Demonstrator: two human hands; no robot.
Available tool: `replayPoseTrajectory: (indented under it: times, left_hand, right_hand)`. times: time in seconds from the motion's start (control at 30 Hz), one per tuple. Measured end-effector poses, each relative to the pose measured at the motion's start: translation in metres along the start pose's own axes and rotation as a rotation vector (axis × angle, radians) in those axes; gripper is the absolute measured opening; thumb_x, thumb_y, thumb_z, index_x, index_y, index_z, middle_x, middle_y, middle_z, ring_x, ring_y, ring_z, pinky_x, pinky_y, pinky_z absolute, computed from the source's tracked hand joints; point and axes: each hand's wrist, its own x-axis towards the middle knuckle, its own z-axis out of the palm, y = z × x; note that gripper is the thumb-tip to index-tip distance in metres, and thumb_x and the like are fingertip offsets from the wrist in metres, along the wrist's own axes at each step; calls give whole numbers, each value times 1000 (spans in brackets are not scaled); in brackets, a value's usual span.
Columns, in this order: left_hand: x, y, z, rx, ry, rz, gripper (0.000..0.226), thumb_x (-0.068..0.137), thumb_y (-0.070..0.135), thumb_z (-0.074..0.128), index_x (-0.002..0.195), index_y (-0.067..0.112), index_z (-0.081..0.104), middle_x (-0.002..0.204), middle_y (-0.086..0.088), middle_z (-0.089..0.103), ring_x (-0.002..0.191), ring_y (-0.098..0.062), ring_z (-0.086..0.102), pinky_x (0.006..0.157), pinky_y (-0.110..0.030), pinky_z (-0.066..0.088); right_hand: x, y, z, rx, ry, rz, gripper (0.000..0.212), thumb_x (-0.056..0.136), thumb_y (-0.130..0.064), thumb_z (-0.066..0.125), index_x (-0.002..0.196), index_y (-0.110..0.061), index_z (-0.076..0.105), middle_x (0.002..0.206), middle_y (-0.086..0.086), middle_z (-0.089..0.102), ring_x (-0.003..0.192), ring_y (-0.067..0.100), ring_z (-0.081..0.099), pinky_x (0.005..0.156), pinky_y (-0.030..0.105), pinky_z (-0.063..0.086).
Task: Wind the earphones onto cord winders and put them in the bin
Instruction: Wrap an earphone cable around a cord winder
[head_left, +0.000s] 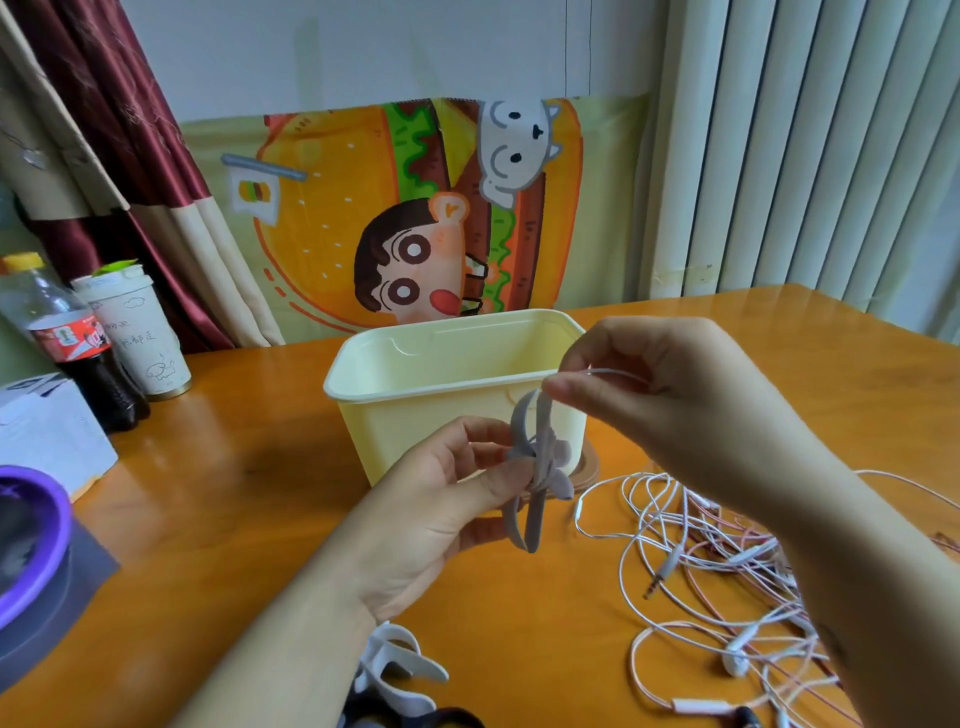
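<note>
Nearest, at bottom edge: spare white winders (402, 667) | grips grey cord winder (537, 467) upright between left hand (431, 525) thumb and fingertips, before yellow bin (415, 374) | pinches white cord (608, 371) in raised right hand (691, 410) above winder's top | loose earphones (735, 664) tangled rightward

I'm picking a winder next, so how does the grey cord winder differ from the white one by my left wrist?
The grey cord winder is held upright off the table by the left hand; the white cord winder lies flat on the table. The right hand pinches a cord at the grey one's top; the white one shows no cord. Both have curved prongs.
</note>
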Motion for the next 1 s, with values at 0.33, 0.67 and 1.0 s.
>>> replayPoseTrajectory:
  times: [0.33,0.67,1.0]
  left_hand:
    - [3,-6,-4,-284,-104,-87,71,55,34,91,114,7,62,98,-19,70,76,-16,68,57,-22,53]
    - [-3,-1,5,-89,-49,-46,34,68,19,68,101,14,63,99,-10,73,76,-11,66,57,-19,51]
    - [-2,3,5,-109,-66,75,25,74,17,73,100,18,77,106,-9,73,92,-20,70,75,-27,57]
  right_hand:
    - [-3,-11,4,136,-102,-75,23,75,-43,62,74,-21,67,68,-4,65,58,7,57,51,15,41]
    - [4,26,1,98,18,140,29,67,-47,67,68,-18,66,52,-10,48,48,2,38,46,12,28]
    - [3,46,28,343,-111,332,30,75,-46,74,71,-17,67,64,9,50,60,20,36,56,34,30]
